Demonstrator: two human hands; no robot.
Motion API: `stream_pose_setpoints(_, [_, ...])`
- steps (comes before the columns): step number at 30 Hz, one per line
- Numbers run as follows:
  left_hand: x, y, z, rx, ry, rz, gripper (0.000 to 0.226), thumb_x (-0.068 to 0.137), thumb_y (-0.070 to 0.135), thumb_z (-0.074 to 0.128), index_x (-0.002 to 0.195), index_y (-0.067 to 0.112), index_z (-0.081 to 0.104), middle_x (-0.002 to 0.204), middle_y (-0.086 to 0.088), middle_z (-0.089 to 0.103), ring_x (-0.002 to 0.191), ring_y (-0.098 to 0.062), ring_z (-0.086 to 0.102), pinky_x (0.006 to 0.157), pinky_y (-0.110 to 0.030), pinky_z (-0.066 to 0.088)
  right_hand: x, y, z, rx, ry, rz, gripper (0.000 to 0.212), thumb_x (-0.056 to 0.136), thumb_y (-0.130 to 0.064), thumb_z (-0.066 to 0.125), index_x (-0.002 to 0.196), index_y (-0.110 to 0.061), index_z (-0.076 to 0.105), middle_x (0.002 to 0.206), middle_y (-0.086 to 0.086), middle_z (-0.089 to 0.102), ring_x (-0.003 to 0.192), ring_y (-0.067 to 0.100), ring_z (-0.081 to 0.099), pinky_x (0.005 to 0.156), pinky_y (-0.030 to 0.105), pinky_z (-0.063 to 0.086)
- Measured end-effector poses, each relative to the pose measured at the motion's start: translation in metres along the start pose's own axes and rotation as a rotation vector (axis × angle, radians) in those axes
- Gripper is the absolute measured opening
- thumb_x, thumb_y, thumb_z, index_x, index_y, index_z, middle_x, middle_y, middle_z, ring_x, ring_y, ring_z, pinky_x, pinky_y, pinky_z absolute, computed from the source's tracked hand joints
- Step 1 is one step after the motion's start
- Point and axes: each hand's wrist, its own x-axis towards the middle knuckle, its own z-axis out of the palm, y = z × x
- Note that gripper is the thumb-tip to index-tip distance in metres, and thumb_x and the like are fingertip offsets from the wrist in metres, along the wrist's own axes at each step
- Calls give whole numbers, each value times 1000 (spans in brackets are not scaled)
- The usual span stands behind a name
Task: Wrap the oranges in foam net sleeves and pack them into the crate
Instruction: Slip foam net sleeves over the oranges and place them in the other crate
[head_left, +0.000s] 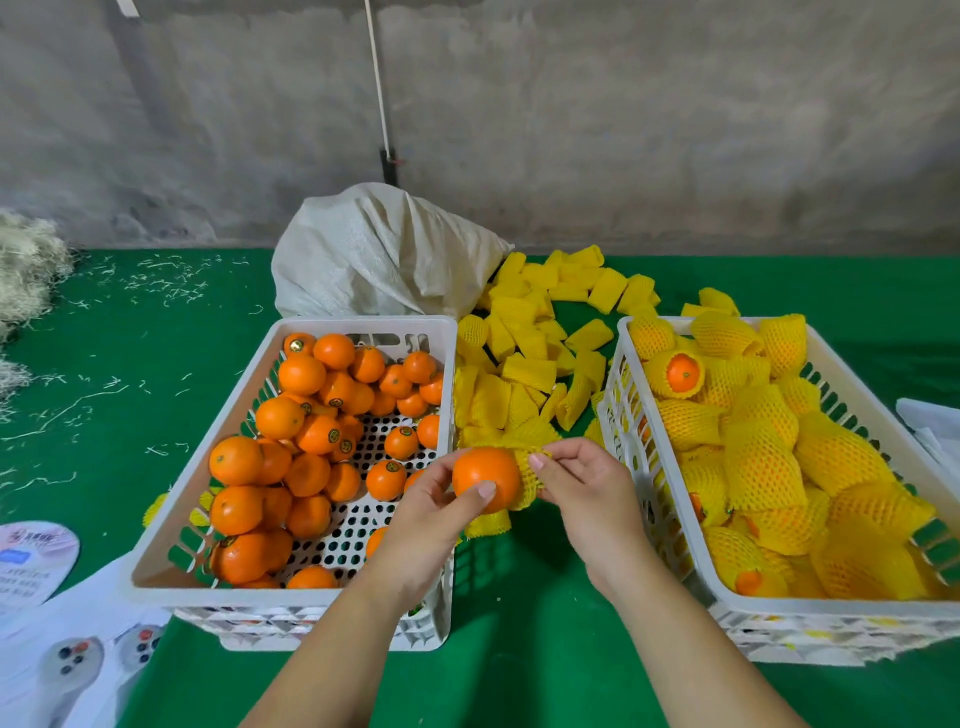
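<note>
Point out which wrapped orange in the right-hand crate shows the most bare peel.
The one near the crate's far-left corner: its yellow foam sleeve gapes toward the camera, exposing a round orange face. The others show only slivers of peel through the netting.

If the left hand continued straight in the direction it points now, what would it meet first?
The left hand points up and right. Past its orange, it would probably first meet the loose foam sleeves; depth is unclear.

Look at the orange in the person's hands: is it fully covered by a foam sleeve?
No: the sleeve covers only the right side of the held orange.
</note>
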Motion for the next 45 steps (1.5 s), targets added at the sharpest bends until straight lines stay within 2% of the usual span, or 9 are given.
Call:
stream_pose_setpoints(4, [1, -5, -2, 8, 47, 68, 97, 70, 55, 91, 151, 54, 36, 140, 5, 57, 121, -11, 68, 105, -42, 56, -18, -9, 3, -25, -121, -91, 15, 81, -48, 69, 90, -36, 67, 88, -5, 74, 79, 3, 66, 74, 25, 52])
stream_pose_setpoints(9, [-7, -12, 20, 331, 199, 241, 54, 79, 73, 64, 129, 60, 46, 128, 9, 45, 112, 13, 48, 90, -6, 43, -33, -15, 13, -123, -216, -237, 9, 90, -42, 62, 97, -38, 64, 91, -10, 69, 83, 4, 65, 74, 18, 51])
stream_pose_setpoints(16, [-10, -12, 5, 215, -205, 202, 71, 95, 36, 69, 151, 49, 29, 135, 28, 60, 129, 2, 59, 99, -17, 52, -32, -18, 16, -267, -164, -341, 9, 95, -27, 65, 97, -36, 65, 93, -23, 63, 86, 3, 61, 72, 12, 45])
stream_pose_setpoints(19, [-9, -16, 9, 196, -16, 286, 68, 93, 30, 78, 148, 43, 40, 131, 9, 68, 121, -15, 68, 99, -37, 58, -30, -22, 13, -435, -182, -420, 11, 94, -19, 72, 100, -28, 69, 93, -29, 58, 86, 2, 57, 71, 11, 43])
stream_pose_setpoints(24, [-9, -18, 14, 43, 151, 280, 51, 83, 33, 76, 126, 40, 50, 104, 5, 74, 86, -17, 72, 69, -30, 59, -38, -22, 10, -757, -129, -684, 26, 92, -25, 67, 118, -26, 61, 103, -20, 54, 97, 6, 51, 80, 25, 48])
stream_pose_setpoints(28, [-12, -17, 10, -53, 110, 214, 36, 83, 47, 70, 116, 42, 58, 89, 5, 71, 75, -14, 66, 61, -27, 53, -39, -11, 14, -696, -97, -481, 54, 95, -18, 65, 147, -22, 50, 128, -11, 46, 112, 6, 52, 90, 26, 51])
stream_pose_setpoints(33, [-18, -17, 2, -29, -48, 252, 62, 87, 32, 78, 142, 41, 50, 106, -3, 71, 81, -17, 65, 69, -28, 54, -33, -7, 15, -653, 7, -552, 44, 92, 5, 65, 133, -11, 67, 119, -2, 56, 97, 3, 53, 78, 32, 54])
stream_pose_setpoints(36, [-16, -20, 3, -63, 146, 298, 53, 86, 31, 78, 134, 36, 58, 102, -6, 71, 80, -17, 66, 66, -27, 54, -37, -1, 16, -653, 54, -634, 36, 87, 9, 71, 120, -6, 72, 111, 2, 58, 89, 7, 55, 71, 28, 51])
stream_pose_setpoints(45, [-7, -31, -8, -15, 305, 279, 40, 96, 37, 56, 137, 35, 56, 122, 0, 66, 106, -23, 66, 87, -41, 57, -59, 16, 45, -442, -25, -442, 44, 87, -40, 64, 127, -35, 46, 120, -16, 42, 103, 5, 55, 81, 14, 48])
